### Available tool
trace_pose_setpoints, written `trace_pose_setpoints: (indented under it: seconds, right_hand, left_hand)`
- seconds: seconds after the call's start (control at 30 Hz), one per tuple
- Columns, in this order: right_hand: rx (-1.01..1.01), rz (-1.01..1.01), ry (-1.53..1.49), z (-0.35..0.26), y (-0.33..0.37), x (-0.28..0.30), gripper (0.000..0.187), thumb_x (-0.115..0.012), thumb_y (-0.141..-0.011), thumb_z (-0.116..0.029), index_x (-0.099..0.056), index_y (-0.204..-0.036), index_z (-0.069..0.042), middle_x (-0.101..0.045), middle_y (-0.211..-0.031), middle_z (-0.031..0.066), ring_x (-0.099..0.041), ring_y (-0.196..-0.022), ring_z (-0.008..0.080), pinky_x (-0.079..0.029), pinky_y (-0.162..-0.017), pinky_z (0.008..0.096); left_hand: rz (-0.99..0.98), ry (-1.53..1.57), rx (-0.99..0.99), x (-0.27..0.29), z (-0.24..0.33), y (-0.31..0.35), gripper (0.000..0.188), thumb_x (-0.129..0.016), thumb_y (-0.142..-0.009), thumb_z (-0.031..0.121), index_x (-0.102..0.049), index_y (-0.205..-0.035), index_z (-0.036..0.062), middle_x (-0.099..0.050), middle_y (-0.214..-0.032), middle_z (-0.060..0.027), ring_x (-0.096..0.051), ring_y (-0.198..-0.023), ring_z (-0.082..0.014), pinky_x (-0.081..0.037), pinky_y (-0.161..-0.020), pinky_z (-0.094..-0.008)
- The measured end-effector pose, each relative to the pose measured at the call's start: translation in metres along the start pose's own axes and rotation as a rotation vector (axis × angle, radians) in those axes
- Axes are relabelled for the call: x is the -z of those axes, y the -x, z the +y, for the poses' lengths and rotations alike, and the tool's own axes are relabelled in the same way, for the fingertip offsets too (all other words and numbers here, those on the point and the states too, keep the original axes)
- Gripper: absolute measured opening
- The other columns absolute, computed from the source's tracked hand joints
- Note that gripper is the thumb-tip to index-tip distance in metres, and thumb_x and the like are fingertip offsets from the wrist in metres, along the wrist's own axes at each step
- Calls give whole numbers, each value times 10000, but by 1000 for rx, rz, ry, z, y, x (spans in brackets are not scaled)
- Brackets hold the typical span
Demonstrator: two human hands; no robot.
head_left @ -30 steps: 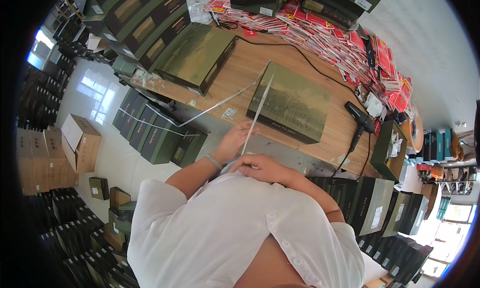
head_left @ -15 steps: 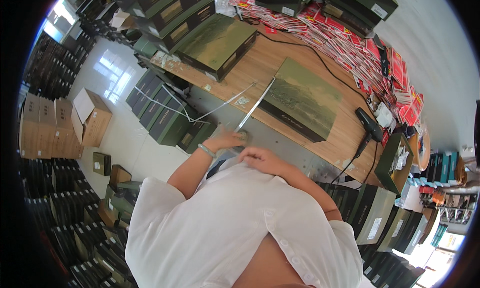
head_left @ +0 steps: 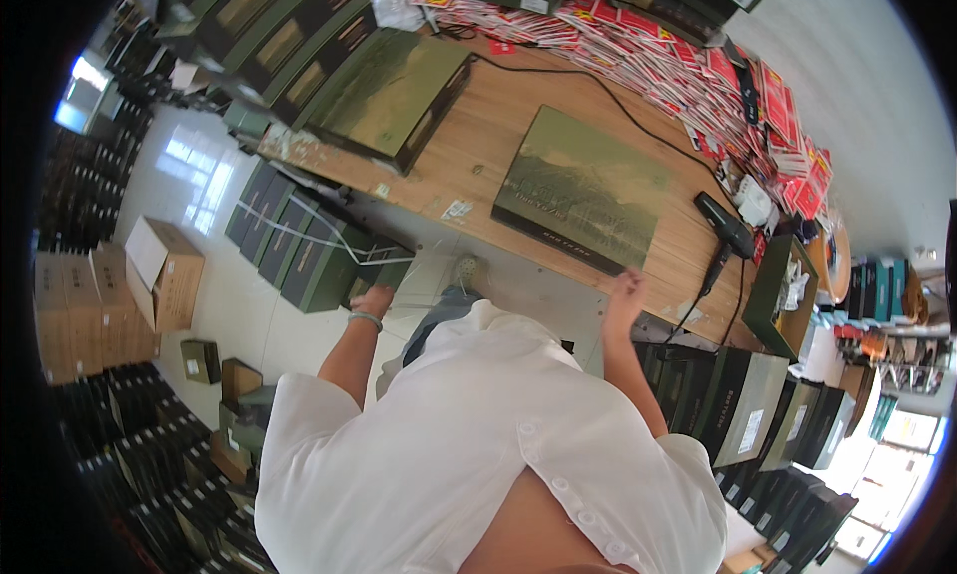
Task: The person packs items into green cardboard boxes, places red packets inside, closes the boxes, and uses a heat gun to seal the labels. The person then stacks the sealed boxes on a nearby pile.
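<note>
At the end of the tied row of dark green boxes (head_left: 317,260) on the floor, my left hand (head_left: 373,303), with a bracelet at its wrist, is closed. A thin pale strip runs out of it to the right, apparently the white strap (head_left: 344,243) that lies loosely around those boxes. My right hand (head_left: 626,297) is raised at the table's near edge, beside the corner of a flat green box with a landscape print (head_left: 588,185). Its fingers are curled, slightly blurred, with nothing visible in them.
Stacked green boxes (head_left: 269,45) and another flat box (head_left: 394,90) stand on the wooden table (head_left: 478,165). A heap of red packets (head_left: 688,85), a black hair dryer (head_left: 723,230) and its cord lie along the far side. Brown cartons (head_left: 164,275) stand on the floor at left.
The strap end that lay across the table edge by the flat box has come off it. My left hand moved left to the tied boxes. My right hand moved right, toward the box corner.
</note>
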State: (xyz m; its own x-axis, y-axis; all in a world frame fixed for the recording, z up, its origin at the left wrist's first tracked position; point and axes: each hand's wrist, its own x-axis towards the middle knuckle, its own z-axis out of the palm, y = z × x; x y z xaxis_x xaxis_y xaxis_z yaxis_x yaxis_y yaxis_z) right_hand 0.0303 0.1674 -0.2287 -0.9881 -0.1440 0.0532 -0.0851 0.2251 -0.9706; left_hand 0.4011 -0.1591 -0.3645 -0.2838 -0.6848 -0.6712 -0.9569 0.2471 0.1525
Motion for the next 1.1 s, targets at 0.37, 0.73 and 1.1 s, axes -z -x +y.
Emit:
trace_pose_setpoints:
  seconds: [0.37, 0.73, 1.1]
  right_hand:
    - [-962, -162, -441, 87, -90, 17, 529, -382, -963, -522, -516, -1311, -148, -537, -1331, 58, -502, -1163, 247, -406, -974, 443]
    - [-1015, -291, -245, 72, -40, -15, 576, -394, -933, -526, -475, -1376, -167, -471, -1430, 48, -428, -1302, 268, -311, -1061, 494]
    - [-1042, -96, -577, -90, -91, -49, 428, -457, -990, -362, -527, -1295, -69, -542, -1327, 93, -509, -1226, 233, -461, -966, 426]
  left_hand:
    - [-156, 437, -551, 106, 249, -44, 528, -406, -994, 411, -483, -1362, 40, -639, -1167, -151, -597, -1033, -266, -483, -834, -393]
    - [-520, 1006, -466, 122, 221, -117, 558, -340, -1008, 481, -518, -1319, 53, -588, -1244, -98, -555, -1102, -212, -434, -939, -341]
    - [-870, 1580, -351, 146, 198, -126, 623, -453, -948, 555, -525, -1279, 33, -557, -1251, -121, -509, -1144, -260, -372, -1010, -390]
